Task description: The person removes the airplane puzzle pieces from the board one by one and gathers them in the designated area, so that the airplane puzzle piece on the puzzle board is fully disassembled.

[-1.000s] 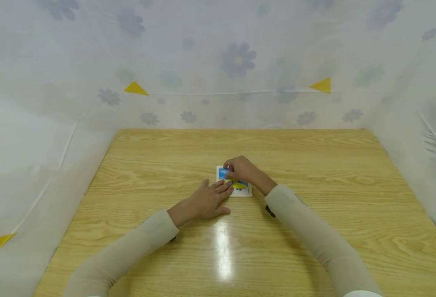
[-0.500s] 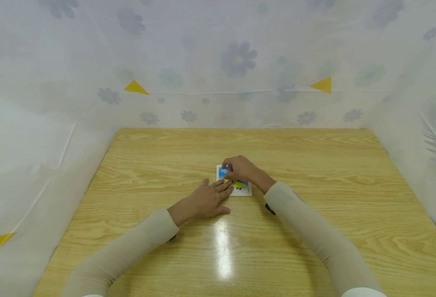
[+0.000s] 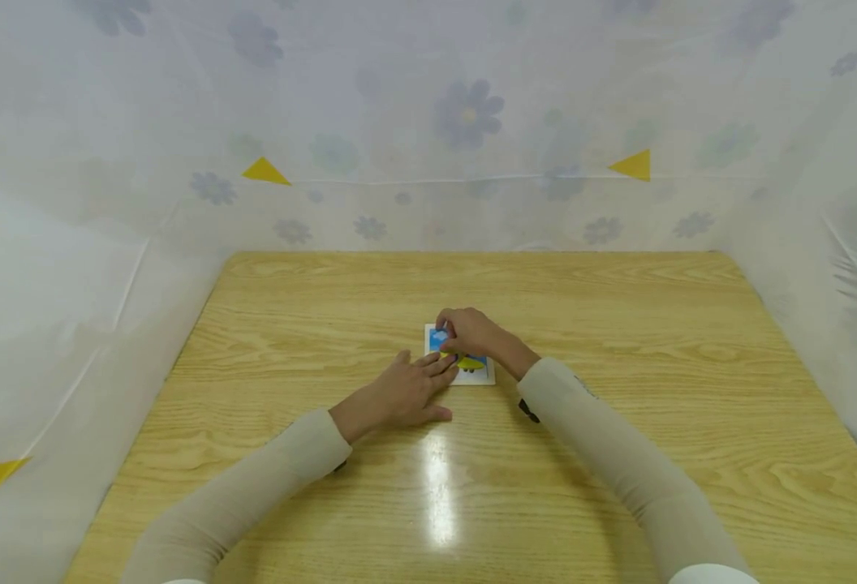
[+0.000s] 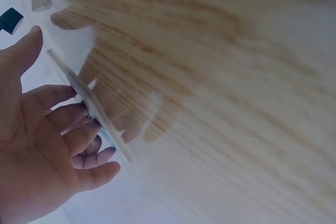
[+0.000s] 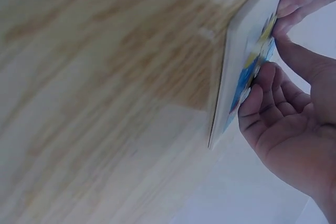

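Note:
A small picture puzzle board (image 3: 490,378) with a white border lies on the table, showing a blue sky and a yellow shape. My left hand (image 3: 402,395) reaches in from the left, its straight fingers resting on the board's near left part. From the right, my right hand (image 3: 475,331) bends over the picture and covers its upper right. In the right wrist view its thumb and curled fingers (image 5: 252,103) pinch a blue puzzle piece (image 5: 244,80) at the board's face, the thumb beside the left fingertips. The left wrist view catches the board (image 4: 113,135) edge-on beyond the left fingers.
The wood-grain table (image 3: 326,300) extends all round the board, with a bright light reflection in front of it. Flower-printed white sheeting (image 3: 399,105) encloses the back and sides, bearing yellow triangles (image 3: 631,165). Both forearms wear beige sleeves (image 3: 596,438).
Hardly anything differs: the right hand has shifted very slightly left at the board, and the left hand stays where it was.

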`<state>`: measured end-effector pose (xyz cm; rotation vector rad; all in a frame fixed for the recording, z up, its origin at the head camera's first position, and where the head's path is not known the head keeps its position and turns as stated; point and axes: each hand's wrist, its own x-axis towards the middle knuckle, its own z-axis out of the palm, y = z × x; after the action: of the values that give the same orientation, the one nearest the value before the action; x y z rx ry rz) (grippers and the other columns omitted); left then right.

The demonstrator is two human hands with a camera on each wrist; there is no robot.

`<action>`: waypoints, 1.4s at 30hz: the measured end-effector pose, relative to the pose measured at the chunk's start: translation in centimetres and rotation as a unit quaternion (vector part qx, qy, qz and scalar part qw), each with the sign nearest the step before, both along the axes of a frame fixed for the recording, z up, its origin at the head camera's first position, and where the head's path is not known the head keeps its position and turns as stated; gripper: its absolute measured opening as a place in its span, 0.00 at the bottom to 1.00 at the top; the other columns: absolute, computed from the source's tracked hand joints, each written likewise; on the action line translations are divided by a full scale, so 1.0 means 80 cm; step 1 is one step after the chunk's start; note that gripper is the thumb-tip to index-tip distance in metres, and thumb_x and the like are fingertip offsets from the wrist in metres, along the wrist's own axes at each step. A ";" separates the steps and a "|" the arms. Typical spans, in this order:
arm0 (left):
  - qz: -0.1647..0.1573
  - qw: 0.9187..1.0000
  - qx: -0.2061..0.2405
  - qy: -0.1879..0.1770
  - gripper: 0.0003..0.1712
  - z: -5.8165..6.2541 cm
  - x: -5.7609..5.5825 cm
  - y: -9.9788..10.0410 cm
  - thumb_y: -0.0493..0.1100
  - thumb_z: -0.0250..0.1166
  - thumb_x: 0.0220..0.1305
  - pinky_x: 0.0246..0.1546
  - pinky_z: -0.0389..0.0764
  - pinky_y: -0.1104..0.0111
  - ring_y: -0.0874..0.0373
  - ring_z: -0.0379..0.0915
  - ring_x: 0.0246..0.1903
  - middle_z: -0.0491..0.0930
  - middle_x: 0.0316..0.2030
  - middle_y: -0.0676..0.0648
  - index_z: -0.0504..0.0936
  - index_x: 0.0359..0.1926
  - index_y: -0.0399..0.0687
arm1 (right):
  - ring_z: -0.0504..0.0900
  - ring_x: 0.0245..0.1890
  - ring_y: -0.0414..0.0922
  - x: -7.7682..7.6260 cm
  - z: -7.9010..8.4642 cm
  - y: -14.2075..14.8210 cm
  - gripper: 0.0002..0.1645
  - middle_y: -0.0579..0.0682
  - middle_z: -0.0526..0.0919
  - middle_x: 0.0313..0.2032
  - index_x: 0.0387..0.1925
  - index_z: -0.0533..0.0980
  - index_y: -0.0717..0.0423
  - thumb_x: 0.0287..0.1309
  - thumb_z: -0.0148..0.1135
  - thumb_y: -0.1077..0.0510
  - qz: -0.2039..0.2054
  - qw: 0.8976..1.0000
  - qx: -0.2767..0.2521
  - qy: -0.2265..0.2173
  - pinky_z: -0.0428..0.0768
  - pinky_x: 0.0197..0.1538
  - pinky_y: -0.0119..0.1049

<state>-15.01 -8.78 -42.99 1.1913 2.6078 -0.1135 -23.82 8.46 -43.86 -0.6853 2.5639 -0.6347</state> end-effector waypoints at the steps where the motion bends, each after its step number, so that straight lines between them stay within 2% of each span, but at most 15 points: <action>1: 0.000 1.000 -0.001 -0.001 0.43 0.001 0.000 0.000 0.69 0.45 0.66 0.64 0.57 0.40 0.52 0.47 0.73 0.48 0.74 0.48 0.52 0.74 0.51 | 0.75 0.29 0.41 0.000 0.000 0.000 0.23 0.49 0.78 0.32 0.54 0.70 0.58 0.59 0.64 0.56 -0.003 1.000 -0.003 -0.003 0.74 0.35 0.32; 9: -0.002 1.000 -0.008 0.002 0.44 0.000 0.000 0.001 0.69 0.45 0.66 0.64 0.58 0.40 0.52 0.46 0.73 0.47 0.74 0.48 0.52 0.74 0.50 | 0.73 0.40 0.45 0.004 -0.001 0.001 0.14 0.52 0.73 0.42 0.43 0.74 0.54 0.57 0.65 0.56 -0.003 1.000 -0.002 0.023 0.74 0.45 0.38; 17: -0.007 1.000 -0.012 0.015 0.45 -0.002 -0.001 0.001 0.71 0.46 0.64 0.63 0.59 0.41 0.52 0.46 0.73 0.48 0.74 0.48 0.53 0.73 0.50 | 0.75 0.46 0.48 0.005 0.003 0.001 0.25 0.54 0.75 0.45 0.54 0.73 0.57 0.56 0.67 0.54 -0.015 0.999 0.010 0.031 0.75 0.51 0.43; 32: -0.007 1.000 -0.019 0.018 0.46 -0.003 -0.001 0.002 0.71 0.46 0.64 0.64 0.59 0.41 0.52 0.47 0.73 0.48 0.74 0.48 0.52 0.73 0.51 | 0.75 0.46 0.48 0.001 0.003 -0.001 0.22 0.53 0.75 0.45 0.52 0.74 0.57 0.56 0.67 0.55 -0.016 1.000 0.011 0.019 0.75 0.51 0.42; 42: -0.001 1.000 -0.015 0.003 0.45 0.002 0.000 0.002 0.71 0.46 0.64 0.64 0.58 0.41 0.51 0.47 0.73 0.47 0.74 0.48 0.52 0.74 0.51 | 0.75 0.46 0.49 -0.005 0.004 -0.003 0.19 0.54 0.75 0.45 0.48 0.72 0.57 0.58 0.65 0.55 -0.019 1.000 0.016 0.012 0.75 0.51 0.43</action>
<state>-14.99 -8.63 -42.86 1.1856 2.5996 -0.1565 -24.25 8.23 -43.54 -0.6390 2.6079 -0.6007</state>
